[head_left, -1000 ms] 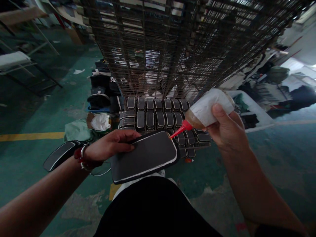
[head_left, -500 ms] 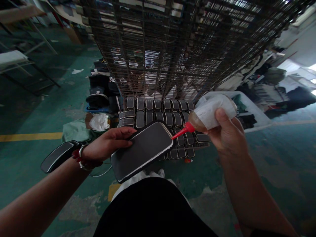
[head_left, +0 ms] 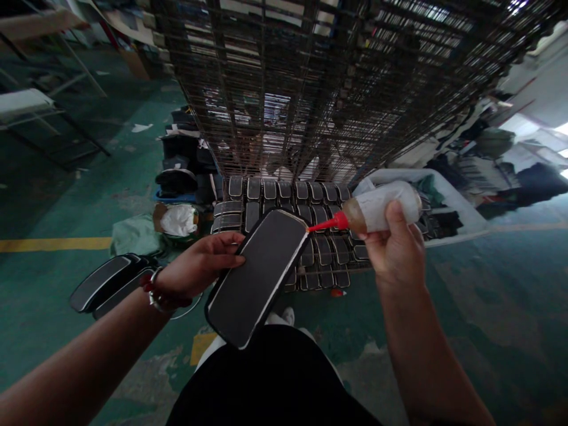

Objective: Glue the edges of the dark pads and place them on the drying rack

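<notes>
Both occupied | L grip (head_left: 206,265) pinching blk panel (head_left: 261,278) edge | R grip (head_left: 397,251) clasped arnd btl (head_left: 371,208)

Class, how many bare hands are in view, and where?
2: the left hand holds a dark, white-edged rectangular panel; the right hand holds a white-wrapped bottle with a red nozzle.

The panel (head_left: 257,278) looks matt and smooth. The bottle (head_left: 355,215) looks like translucent plastic under a creased, paper-like wrap (head_left: 377,207), its red nozzle (head_left: 326,224) smooth plastic. Matt pads (head_left: 252,216) line the lower edge of the dull metal-wire rack (head_left: 262,35); the painted floor (head_left: 488,307) looks patchily worn.
</notes>
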Motion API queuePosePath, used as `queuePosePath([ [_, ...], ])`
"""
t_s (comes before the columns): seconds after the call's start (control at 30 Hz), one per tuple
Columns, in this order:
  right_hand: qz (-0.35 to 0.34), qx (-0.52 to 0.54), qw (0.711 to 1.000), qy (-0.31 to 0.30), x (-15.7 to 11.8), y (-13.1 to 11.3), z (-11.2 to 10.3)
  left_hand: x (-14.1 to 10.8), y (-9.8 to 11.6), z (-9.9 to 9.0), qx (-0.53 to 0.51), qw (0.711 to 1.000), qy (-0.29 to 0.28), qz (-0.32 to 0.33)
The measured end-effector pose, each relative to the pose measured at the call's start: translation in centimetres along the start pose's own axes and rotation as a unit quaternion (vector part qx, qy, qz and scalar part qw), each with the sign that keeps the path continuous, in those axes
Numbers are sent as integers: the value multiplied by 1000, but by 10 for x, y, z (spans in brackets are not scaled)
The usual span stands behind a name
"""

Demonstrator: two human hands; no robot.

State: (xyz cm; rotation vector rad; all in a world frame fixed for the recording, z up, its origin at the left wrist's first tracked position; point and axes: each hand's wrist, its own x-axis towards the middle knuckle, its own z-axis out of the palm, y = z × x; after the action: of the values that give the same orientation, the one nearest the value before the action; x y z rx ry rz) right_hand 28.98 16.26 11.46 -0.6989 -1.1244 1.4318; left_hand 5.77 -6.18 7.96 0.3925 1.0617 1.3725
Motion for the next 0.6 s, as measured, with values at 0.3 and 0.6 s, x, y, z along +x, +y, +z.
queuePosePath([
  [0.3, 2, -22, 1000, -22, -9, 14, 0, 6, 0, 2, -36, 999, 29, -9],
  [0.6, 43, -26, 998, -38, -32, 19, 1, 10, 0, 3, -49, 997, 56, -13],
])
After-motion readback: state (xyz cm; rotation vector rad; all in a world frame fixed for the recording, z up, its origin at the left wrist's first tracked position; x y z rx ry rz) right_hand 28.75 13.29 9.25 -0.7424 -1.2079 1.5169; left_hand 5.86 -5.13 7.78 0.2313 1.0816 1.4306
